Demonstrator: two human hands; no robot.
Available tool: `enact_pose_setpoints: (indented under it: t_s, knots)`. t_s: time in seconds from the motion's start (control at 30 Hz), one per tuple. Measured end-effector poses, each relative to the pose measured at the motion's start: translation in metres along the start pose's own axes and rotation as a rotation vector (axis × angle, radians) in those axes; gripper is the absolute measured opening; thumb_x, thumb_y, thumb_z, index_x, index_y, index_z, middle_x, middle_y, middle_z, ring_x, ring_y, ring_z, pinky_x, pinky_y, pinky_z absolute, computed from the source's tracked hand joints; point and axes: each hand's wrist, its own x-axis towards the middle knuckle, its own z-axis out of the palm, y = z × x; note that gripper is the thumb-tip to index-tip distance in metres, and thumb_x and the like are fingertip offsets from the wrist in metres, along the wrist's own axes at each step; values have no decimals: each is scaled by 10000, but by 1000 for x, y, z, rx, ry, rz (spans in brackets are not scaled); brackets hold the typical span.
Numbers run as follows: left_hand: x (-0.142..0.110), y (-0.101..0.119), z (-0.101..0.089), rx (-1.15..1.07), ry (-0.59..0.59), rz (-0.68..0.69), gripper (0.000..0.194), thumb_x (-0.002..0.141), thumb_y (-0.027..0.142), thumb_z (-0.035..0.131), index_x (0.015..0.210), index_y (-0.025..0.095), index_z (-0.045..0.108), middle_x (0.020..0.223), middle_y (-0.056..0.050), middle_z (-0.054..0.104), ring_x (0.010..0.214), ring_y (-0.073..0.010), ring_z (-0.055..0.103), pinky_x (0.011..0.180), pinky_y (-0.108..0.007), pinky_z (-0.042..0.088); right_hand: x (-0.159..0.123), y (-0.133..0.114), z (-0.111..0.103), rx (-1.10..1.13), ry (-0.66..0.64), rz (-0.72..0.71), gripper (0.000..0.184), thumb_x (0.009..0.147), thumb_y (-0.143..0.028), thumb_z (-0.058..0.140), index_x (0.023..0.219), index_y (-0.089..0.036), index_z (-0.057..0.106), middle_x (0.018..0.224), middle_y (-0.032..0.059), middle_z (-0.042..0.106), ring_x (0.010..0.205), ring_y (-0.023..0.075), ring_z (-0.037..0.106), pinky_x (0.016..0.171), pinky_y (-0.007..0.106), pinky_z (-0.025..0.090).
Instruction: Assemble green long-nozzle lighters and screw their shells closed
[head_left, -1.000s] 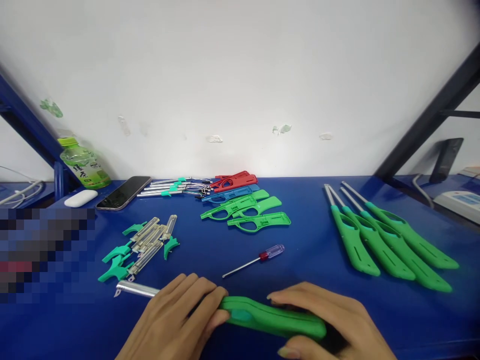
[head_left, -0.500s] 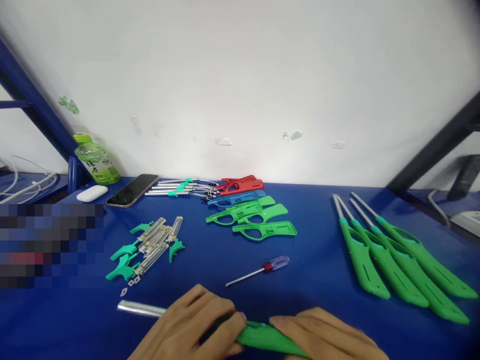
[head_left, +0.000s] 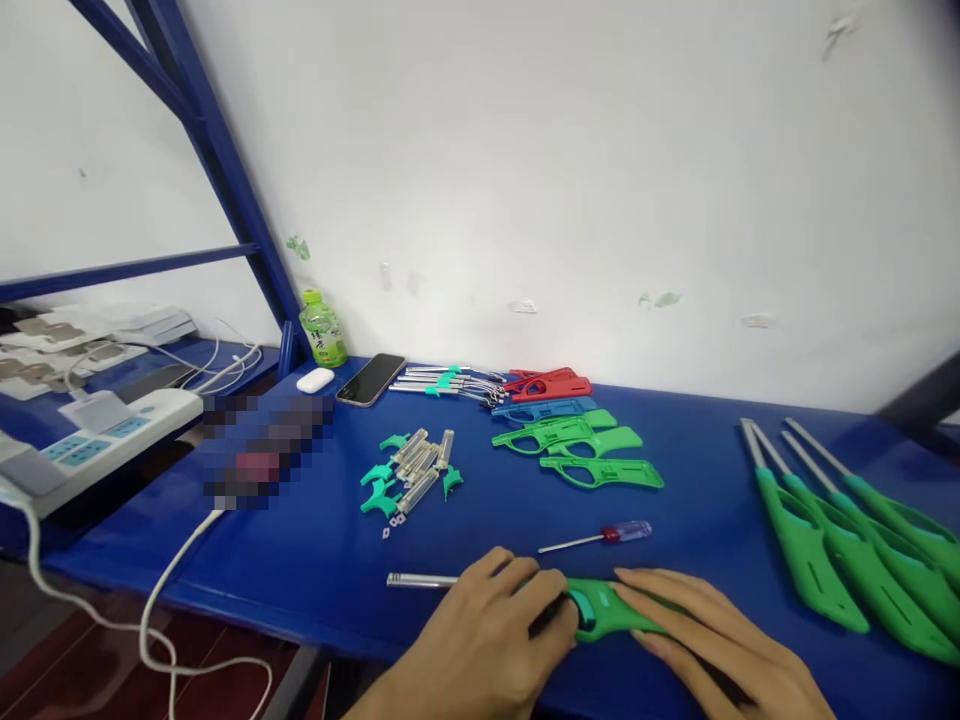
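Lighter [head_left: 601,606] runs 9 to 3 o'clock, tube [head_left: 421,581] at 9; left hand [head_left: 491,632] grips front, right hand [head_left: 712,640] grips rear.

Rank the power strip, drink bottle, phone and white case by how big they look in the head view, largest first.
1. Power strip
2. Drink bottle and phone, too alike to rank
3. White case
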Motion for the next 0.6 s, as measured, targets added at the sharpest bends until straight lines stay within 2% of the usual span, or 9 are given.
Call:
enact_pose_setpoints:
  t_s: [0.1, 0.2, 0.27, 0.33, 0.4, 0.47, 0.53, 0.6]
  knots:
    - [-1, -2, 6, -34, 61, -7, 133, 1063, 260, 566, 1087, 178, 668, 1005, -56, 738, 884, -184, 711, 751, -343, 547, -1, -3, 1, -58, 21, 4, 260, 1011, -498, 683, 1183, -365, 824, 1195, -40, 821, 1038, 182, 812, 898, 216, 658]
    - [-1, -5, 5, -57, 131, -5, 254, 1090, 366, 514, 1138, 175, 675, 981, -66, 741, 914, -201, 709, 818, -378, 560, 0, -2, -3, -127, 47, 75, 266, 1019, -514, 659, 1179, -375, 820, 1218, -26, 813, 1122, 220, 788, 972, 319, 661]
    - [-1, -13, -2, -46, 164, -60, 225, 1093, 292, 490, 1117, 184, 686, 963, -58, 739, 927, -200, 699, 889, -409, 549, 6, 2, -11, -134, 38, 129, 284, 1055, -483, 602, 1218, -365, 803, 1256, 0, 798, 1203, 252, 750, 1058, 422, 627]
    - [-2, -28, -13, 1, 172, -171, 227, 1066, 152, 480, 1027, 200, 699, 921, -47, 728, 902, -205, 676, 888, -429, 531, 20, 8, -23, -104, -60, 144, 318, 1086, -464, 543, 1273, -353, 775, 1315, 30, 767, 1267, 276, 706, 1116, 502, 577]
    - [-2, -48, -26, 69, 126, -285, 239, 1047, 125, 501, 987, 204, 718, 937, -66, 723, 921, -241, 650, 869, -458, 528, 41, 16, -33, -81, -270, 124, 365, 1099, -486, 509, 1359, -346, 724, 1400, 66, 708, 1310, 296, 665, 1156, 558, 519]
    - [0, -68, -39, 115, 30, -346, 224, 1029, 123, 538, 994, 205, 743, 963, -71, 725, 925, -255, 635, 883, -485, 540, 64, 24, -39, -57, -363, 85, 367, 1066, -529, 576, 1351, -348, 721, 1362, 76, 707, 1290, 297, 663, 1144, 546, 514]
    - [3, -82, -50, 145, -85, -388, 183, 992, 107, 605, 1003, 207, 758, 993, -64, 729, 941, -257, 641, 897, -496, 556, 86, 33, -39, -25, -440, 25, 332, 1038, -547, 626, 1241, -323, 764, 1262, 77, 721, 1210, 284, 679, 1071, 497, 550]
    - [7, -90, -58, 171, -191, -428, 129, 977, 113, 658, 1015, 194, 750, 1019, -47, 727, 965, -241, 665, 910, -485, 574, 103, 40, -34, 4, -508, -50, 310, 1006, -552, 680, 1088, -271, 783, 1140, 61, 731, 1105, 254, 698, 1067, 494, 540]
